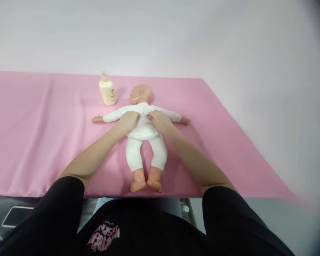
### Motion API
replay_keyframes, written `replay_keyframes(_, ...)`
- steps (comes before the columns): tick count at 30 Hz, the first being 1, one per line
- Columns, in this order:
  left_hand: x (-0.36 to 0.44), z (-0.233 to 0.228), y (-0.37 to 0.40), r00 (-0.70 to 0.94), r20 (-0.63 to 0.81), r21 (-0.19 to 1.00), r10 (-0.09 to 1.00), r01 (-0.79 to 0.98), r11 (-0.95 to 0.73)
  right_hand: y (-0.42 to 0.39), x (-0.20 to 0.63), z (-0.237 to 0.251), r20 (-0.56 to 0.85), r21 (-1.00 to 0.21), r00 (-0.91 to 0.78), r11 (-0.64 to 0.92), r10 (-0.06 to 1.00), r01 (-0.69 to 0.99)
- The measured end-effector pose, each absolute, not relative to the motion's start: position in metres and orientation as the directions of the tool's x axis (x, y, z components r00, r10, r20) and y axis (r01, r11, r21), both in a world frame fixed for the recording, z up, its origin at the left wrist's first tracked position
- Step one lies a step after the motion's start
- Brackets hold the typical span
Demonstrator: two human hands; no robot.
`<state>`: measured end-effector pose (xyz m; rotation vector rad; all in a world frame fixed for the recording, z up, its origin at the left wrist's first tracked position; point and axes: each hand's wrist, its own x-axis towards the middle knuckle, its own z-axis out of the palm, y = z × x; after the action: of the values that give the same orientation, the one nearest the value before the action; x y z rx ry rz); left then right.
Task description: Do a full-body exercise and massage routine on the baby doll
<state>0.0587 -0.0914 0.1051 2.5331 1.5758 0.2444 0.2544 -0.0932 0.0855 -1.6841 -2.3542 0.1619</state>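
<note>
White-clad doll (144,130) is pt-hidden by L grip (129,120) & R grip (160,120).

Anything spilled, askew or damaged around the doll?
No spill or damage shows. Only the pink cloth looks slightly off, rippled left of the pump bottle rather than flat. The baby doll lies straight, arms outspread.

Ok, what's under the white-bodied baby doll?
Pink fabric sheet shows around the doll and between its legs; whatever lies directly beneath the doll is covered and can't be seen.
</note>
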Motion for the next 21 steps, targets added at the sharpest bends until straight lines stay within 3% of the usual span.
replay_keyframes(7, 0.058, 0.106, -0.09, 0.449, 0.09, 0.105, 0.889, 0.883, -0.457, -0.091, 0.258, 0.081, 0.212, -0.26, -0.317, 0.366, 0.924, 0.893)
replay_keyframes(21, 0.057, 0.093, -0.083, 0.382, 0.112, 0.134, 0.917, 0.909, -0.395, -0.085, 0.26, 0.077, 0.205, -0.326, -0.296, 0.35, 0.933, 0.878)
